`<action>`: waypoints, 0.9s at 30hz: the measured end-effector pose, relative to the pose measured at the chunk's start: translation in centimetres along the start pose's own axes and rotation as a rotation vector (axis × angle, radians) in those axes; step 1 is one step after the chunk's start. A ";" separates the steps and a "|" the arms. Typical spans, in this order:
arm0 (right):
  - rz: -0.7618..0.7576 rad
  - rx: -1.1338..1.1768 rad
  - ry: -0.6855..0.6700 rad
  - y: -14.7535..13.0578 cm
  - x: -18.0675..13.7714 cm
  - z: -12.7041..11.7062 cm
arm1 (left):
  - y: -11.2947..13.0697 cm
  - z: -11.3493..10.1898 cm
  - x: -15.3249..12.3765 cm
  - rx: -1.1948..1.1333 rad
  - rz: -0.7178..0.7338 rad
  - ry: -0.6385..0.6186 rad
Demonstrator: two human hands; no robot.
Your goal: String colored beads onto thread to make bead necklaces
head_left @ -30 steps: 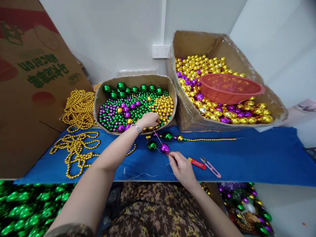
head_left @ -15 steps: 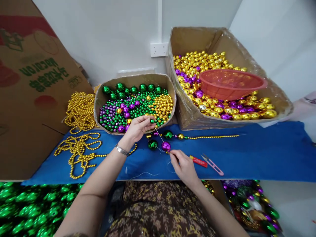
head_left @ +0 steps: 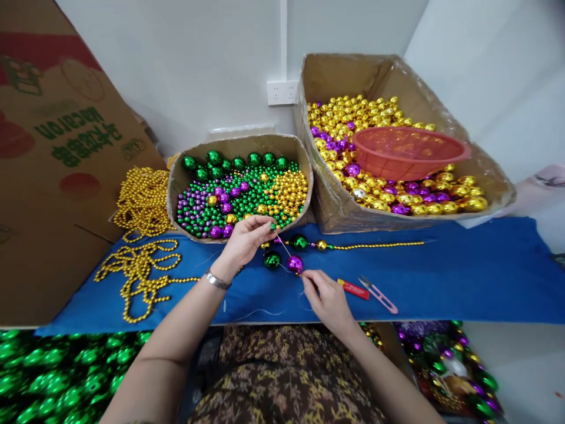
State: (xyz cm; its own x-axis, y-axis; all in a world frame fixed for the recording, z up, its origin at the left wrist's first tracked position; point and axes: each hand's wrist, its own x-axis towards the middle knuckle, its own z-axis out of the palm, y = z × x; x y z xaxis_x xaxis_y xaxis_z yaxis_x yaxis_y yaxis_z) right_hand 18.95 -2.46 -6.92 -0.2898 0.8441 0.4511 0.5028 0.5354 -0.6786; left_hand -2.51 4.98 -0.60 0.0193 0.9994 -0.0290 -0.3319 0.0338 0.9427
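Farther out beyond the left hand's outer side, the heap of gold bead strings (head_left: 142, 197) looks limp and likely to tangle, so it is better lifted by one end. The left hand (head_left: 245, 242) pinches a small green bead (head_left: 272, 226) between thumb and finger, right at the upper tip of the needle (head_left: 282, 243); the bead should be light, hard and slick, best held by its sides (whether it is on the needle is too small to tell). Between the hands, the needle slopes down to a purple ball (head_left: 295, 264), probably hollow, smooth and apt to roll. The right hand (head_left: 329, 297) pinches just beyond that ball, seemingly on the needle's lower end, a sound place to steady it. Just right of that hand, the pink snips (head_left: 378, 294) lie on the worktop (head_left: 463, 277), safest taken by the handles.

Compared with half a second ago, the left hand has brought the green bead down to the tip from just above it; the purple ball, right hand and snips are nearly unchanged
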 end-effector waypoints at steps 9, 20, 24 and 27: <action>0.024 0.011 0.052 0.2 -0.1 0.1 | 0.6 -0.7 0.7 0.444 0.264 -0.021; 0.023 -0.013 0.057 0.3 0.2 0.1 | 0.7 -3.1 9.0 1.370 0.233 0.069; 0.036 0.005 0.044 0.2 0.1 0.0 | 0.9 -2.5 7.1 0.708 0.173 0.116; 0.035 0.017 0.026 0.1 0.1 0.1 | 0.9 -1.8 4.5 0.114 0.043 0.054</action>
State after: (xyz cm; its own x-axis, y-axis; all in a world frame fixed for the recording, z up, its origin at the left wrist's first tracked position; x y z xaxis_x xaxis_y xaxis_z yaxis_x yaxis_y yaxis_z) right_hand 18.84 -2.38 -7.02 -0.2510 0.8616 0.4412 0.4988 0.5057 -0.7039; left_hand -4.41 9.56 -0.53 -0.0446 0.9990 -0.0032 -0.2220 -0.0068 0.9750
